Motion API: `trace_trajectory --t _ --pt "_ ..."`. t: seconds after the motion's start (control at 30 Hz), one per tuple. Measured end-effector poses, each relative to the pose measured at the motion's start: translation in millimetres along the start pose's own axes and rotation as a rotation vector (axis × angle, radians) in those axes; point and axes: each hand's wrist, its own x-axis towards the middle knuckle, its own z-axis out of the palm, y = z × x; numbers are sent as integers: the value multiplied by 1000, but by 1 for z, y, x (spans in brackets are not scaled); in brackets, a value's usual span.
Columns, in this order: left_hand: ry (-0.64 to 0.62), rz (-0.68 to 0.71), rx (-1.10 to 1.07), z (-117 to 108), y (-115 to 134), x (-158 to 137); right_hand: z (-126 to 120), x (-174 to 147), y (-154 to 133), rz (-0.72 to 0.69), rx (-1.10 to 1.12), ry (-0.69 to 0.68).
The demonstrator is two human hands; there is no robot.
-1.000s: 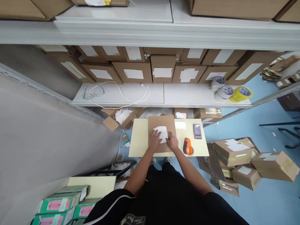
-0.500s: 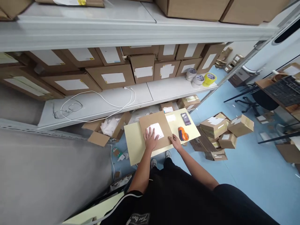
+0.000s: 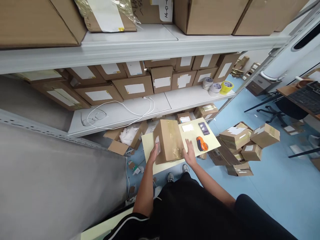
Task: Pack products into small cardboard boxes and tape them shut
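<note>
A brown cardboard box (image 3: 170, 138) is on the pale yellow tabletop (image 3: 148, 141), with clear tape running along its upper face. Its white label (image 3: 157, 144) now faces left. My left hand (image 3: 153, 154) presses against that labelled side and steadies the box. At the lower right edge of the box is my right hand (image 3: 190, 154), its fingers spread and its thumb side touching or very close to the cardboard. Right of it lies an orange and dark blue tape dispenser (image 3: 202, 144). A white paper slip (image 3: 187, 127) and a pixelated dark object (image 3: 204, 128) are farther back.
Shelving (image 3: 135, 106) runs ahead, stacked with labelled boxes (image 3: 135, 87). Tape rolls (image 3: 215, 88) and a white cable (image 3: 120, 126) are on it. An open carton (image 3: 127, 136) with white packing stands left of the table. Several boxes (image 3: 236, 135) are piled on the floor at right.
The box has been turned so its label went from facing up to facing left, and a taped face is on top. My left hand moved from the label's top to the side; my right hand opened.
</note>
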Motion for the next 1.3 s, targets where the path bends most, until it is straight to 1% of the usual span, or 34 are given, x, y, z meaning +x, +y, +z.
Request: trace_trajectory --t 0.03,0.07,0.13,0.17,0.23,0.3,0.37,0.47,0.57,0.67,0.77,0.83,0.9,0.97,1.03,1.13,1.3 --pt "-21 -9 -62 -5 2 -9 2 8 4 77 15 13" --pt "-50 -21 -128 -7 5 -18 5 16 8 155 46 -17" --pt "-95 -30 -216 -7 13 -33 15 25 15 271 143 -152" --pt "-102 -25 -226 -5 17 -39 21 27 16 300 196 -212" --pt "-108 -3 -223 -1 26 -45 33 24 16 308 292 -256" --pt "-125 22 -225 2 35 -45 40 19 12 278 371 -227" --pt "-167 40 -230 6 43 -45 37 15 8 242 426 -192" --pt "-218 55 -226 16 59 -43 15 11 4 205 471 -128" --pt "-288 73 -252 33 82 -41 -19 6 1 183 510 -31" --pt "-396 97 -270 56 112 -34 -58 -4 -1 165 524 83" --pt "-509 134 -278 85 146 -26 -99 -17 1 162 517 202" --pt "-573 171 -264 109 169 -21 -127 -27 7 167 522 279" --pt "-628 213 -238 139 192 -18 -157 -37 16 172 539 357" --pt "-685 249 -218 174 214 -17 -188 -48 27 166 559 439" --pt "-748 269 -207 215 235 -17 -221 -60 42 160 577 522" --pt "-826 284 -193 288 263 -20 -275 -78 71 167 603 635" --pt "-911 314 -38 433 296 -37 -375 -116 141 240 620 806"
